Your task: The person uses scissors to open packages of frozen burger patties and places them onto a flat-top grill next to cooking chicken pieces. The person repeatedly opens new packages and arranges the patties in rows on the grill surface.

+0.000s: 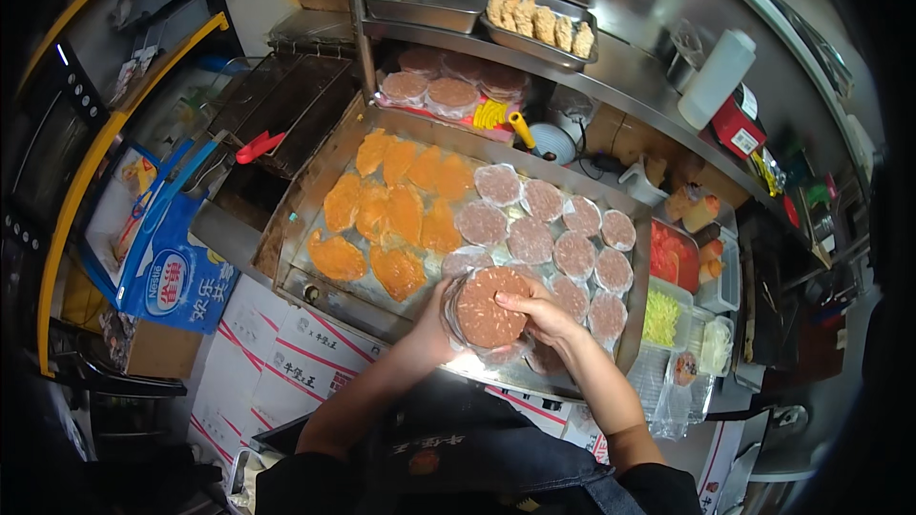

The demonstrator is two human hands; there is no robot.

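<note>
My left hand (434,325) holds a stack of raw burger patties (489,307) with clear film between them, above the front of a flat-top griddle (343,300). The thumb of my right hand (547,315) lies on the top patty, and its other fingers reach around the stack's right side. Under and beyond my hands, several film-backed round patties (529,240) cover the right half of the griddle. Orange marinated meat fillets (396,214) lie on its left half. The griddle surface directly beneath the stack is hidden.
Breaded pieces (542,23) fill a metal tray on the shelf above. More patties (452,94) and a yellow-handled tool (522,130) are behind the griddle. Tubs of chopped tomato (673,257) and shredded lettuce (662,318) stand right. Red-handled tongs (259,147) lie left.
</note>
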